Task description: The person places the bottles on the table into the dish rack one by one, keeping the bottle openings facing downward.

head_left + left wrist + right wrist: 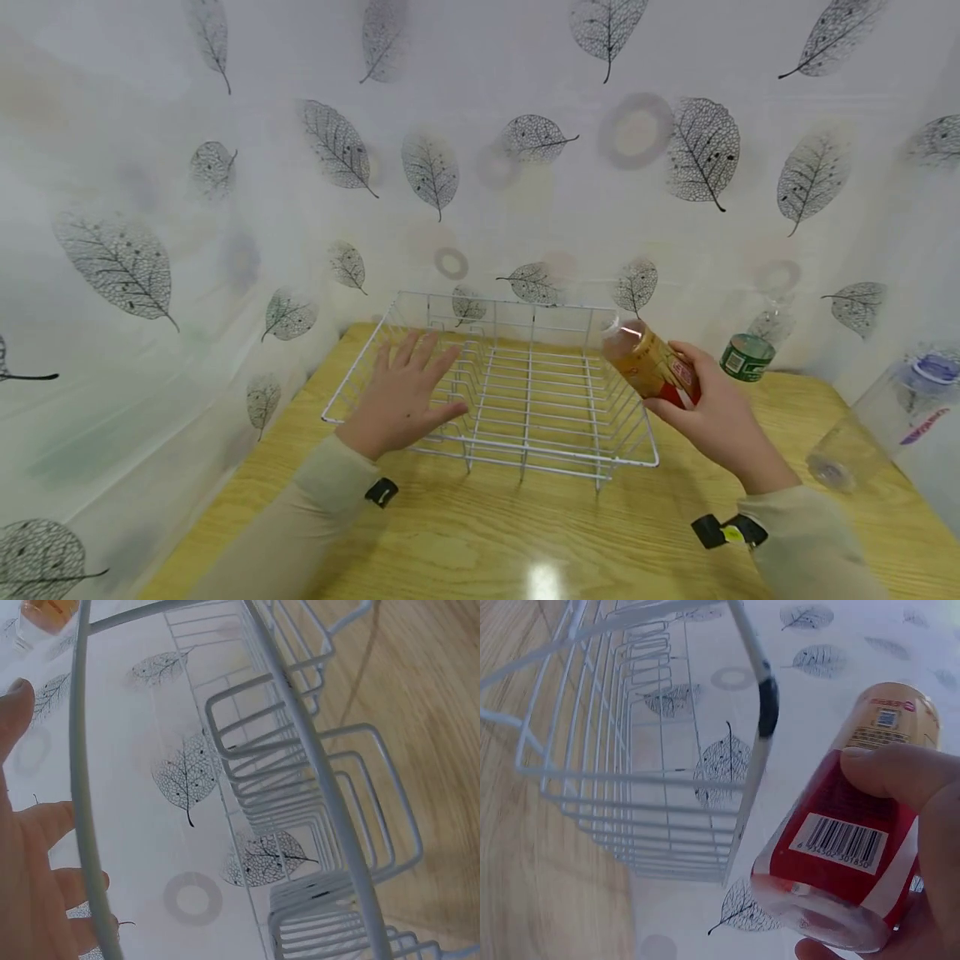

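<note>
A plastic drink bottle (651, 364) with an orange and red label is gripped in my right hand (716, 417), tilted, beside the right end of a white wire dish rack (527, 392). The right wrist view shows the bottle's clear base and a barcode on the red part of its label (840, 840), with the thumb lying across it. My left hand (401, 398) has its fingers spread at the rack's left end and holds nothing. In the left wrist view its fingers lie by the rack's rim (81, 765); whether they touch it I cannot tell.
On the wooden table (450, 533), a clear bottle with a green label (747, 357) stands at the back right. A large clear bottle with a purple cap (873, 425) is at the right edge. A leaf-patterned translucent curtain (480, 225) hangs behind and to the left.
</note>
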Demonstrator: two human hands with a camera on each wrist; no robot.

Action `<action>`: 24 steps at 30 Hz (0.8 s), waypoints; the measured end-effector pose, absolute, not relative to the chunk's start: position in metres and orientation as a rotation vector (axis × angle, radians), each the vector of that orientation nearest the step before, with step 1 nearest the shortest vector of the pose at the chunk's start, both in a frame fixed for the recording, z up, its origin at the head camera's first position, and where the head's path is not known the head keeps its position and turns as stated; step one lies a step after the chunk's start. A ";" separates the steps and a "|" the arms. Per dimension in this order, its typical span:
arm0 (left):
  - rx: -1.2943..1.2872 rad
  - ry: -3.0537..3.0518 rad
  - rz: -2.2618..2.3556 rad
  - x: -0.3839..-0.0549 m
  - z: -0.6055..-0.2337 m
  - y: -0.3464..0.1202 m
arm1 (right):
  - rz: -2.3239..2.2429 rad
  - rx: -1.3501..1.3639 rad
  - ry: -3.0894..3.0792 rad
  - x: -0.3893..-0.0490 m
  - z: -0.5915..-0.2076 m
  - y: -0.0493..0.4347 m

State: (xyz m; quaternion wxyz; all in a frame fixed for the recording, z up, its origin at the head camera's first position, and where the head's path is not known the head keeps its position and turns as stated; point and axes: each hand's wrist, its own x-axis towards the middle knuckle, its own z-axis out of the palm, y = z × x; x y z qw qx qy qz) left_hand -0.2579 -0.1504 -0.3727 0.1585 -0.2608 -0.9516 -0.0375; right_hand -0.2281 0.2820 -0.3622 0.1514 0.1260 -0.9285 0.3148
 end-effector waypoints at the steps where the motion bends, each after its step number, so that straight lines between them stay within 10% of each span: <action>1: -0.755 -2.715 -0.113 -0.258 -0.372 -0.149 | 0.892 0.371 -2.677 -0.229 -0.361 0.279; 24: -0.882 -2.536 -0.084 -0.248 -0.363 -0.090 | 0.416 0.615 -2.635 -0.239 -0.358 0.208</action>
